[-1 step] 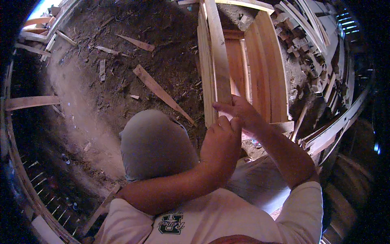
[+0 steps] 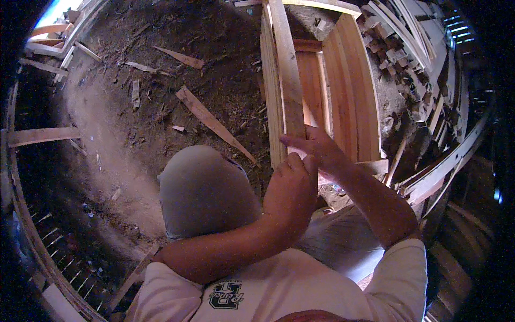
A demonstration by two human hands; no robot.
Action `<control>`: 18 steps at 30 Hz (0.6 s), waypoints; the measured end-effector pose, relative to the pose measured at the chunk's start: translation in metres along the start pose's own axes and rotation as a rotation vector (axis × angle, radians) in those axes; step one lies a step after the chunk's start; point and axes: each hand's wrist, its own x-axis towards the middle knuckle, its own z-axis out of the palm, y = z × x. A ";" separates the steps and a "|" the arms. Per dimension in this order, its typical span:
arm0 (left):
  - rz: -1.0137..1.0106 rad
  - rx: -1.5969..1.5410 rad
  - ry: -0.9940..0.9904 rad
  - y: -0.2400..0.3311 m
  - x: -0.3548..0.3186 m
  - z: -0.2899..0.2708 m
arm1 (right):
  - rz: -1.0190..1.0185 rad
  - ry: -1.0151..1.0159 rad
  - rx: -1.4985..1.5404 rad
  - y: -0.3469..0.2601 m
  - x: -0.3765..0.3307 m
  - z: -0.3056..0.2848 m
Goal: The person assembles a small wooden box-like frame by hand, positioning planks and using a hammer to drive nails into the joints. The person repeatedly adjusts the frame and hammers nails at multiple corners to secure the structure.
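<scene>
Observing remotely, I find the wooden rail (image 2: pixel 291 80) toward 1 o'clock, the right hand (image 2: pixel 324 153) with fingers grasping its near end, the left hand (image 2: pixel 292 185) curled at 7 o'clock from it, contents untellable; I advise bracing that end squarely.

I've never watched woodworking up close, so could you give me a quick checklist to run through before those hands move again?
1. Right hand on the long plank: ok, its thumb lies over the near end.
2. Left hand holding firmly: cannot tell; its fingers are curled, but what they hold is hidden.
3. Hands apart from each other: not ok, they are close together at the plank's near end.
4. Panelled wooden frame steady: cannot tell from this view.
5. Floor left of the frame clear: not ok, a tapered wood piece and other scraps lie there.
</scene>
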 end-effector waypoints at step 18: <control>-0.087 -0.211 -0.062 -0.001 -0.002 -0.011 | 0.061 -0.062 -0.081 0.003 0.006 -0.008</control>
